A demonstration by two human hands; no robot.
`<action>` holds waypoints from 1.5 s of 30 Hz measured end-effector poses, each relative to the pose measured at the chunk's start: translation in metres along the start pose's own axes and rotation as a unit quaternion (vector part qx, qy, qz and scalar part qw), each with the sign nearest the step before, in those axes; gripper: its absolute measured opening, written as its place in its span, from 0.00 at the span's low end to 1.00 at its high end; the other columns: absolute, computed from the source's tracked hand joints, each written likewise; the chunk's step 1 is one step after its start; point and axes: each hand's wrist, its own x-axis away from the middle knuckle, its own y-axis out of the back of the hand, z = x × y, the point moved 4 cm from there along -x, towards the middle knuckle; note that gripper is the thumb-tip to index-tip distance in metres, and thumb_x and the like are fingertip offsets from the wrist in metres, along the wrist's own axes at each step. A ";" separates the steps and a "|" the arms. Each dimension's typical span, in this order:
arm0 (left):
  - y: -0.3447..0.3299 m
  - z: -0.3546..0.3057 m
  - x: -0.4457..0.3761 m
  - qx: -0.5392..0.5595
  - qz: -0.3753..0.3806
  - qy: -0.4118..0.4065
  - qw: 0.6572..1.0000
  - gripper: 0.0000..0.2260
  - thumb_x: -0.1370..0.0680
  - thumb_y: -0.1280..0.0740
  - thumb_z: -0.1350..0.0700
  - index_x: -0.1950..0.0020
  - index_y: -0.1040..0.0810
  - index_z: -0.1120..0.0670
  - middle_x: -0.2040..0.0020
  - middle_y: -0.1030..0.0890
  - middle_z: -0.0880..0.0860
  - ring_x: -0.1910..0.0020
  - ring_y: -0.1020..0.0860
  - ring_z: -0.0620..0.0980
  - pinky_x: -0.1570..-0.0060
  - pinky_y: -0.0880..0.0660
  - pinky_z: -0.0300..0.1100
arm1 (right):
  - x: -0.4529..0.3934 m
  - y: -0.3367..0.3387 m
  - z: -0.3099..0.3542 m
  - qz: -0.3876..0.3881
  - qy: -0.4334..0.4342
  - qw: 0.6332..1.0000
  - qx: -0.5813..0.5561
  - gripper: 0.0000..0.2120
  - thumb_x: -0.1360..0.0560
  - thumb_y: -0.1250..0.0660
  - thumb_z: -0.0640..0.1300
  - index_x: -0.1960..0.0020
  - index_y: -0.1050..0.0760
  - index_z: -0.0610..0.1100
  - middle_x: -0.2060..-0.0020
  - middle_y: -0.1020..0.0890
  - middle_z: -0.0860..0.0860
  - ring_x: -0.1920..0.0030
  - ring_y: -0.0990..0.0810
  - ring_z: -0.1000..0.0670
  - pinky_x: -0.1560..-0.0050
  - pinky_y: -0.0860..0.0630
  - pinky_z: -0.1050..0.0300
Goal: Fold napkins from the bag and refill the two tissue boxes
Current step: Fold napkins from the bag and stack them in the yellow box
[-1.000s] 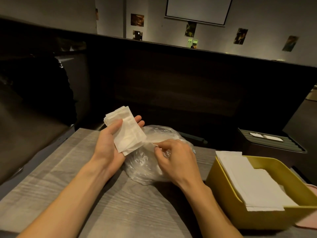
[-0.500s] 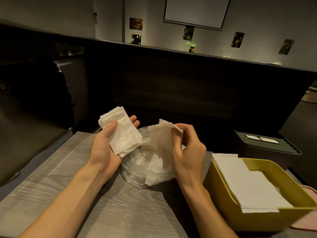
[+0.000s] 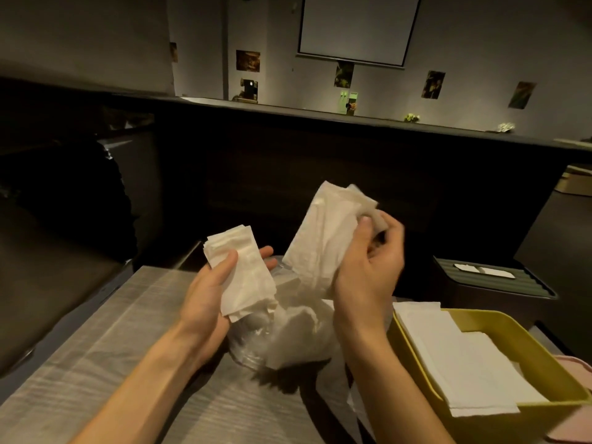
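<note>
My left hand point(image 3: 208, 299) holds a small stack of folded white napkins point(image 3: 243, 270) with the thumb pressed on top. My right hand point(image 3: 368, 270) pinches a loose, unfolded napkin point(image 3: 323, 238) and holds it up above the clear plastic bag point(image 3: 288, 338), which lies on the grey wooden table point(image 3: 121, 363) with more napkins inside. At the right stands an open yellow tissue box point(image 3: 499, 325) with flat napkins point(image 3: 461, 357) laid in it. A dark tissue box point(image 3: 490, 283) with a slotted lid sits behind it.
A dark partition wall rises right behind the table. A dark bench seat runs along the left. A pink object point(image 3: 576, 418) shows at the lower right corner beside the yellow box.
My right hand pulled a napkin out of the bag and lifted it up and to the right. My left hand kept its stack and rose slightly.
</note>
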 end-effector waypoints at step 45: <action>0.000 0.003 0.003 0.004 -0.064 -0.056 0.996 0.19 0.26 0.26 0.64 0.36 0.20 0.55 0.45 0.14 0.59 0.47 0.14 0.59 0.46 0.20 0.57 | 0.030 -0.016 -0.049 0.259 -0.088 0.929 0.249 0.13 0.29 0.23 0.63 0.50 0.16 0.59 0.53 0.16 0.67 0.48 0.21 0.68 0.55 0.26 0.72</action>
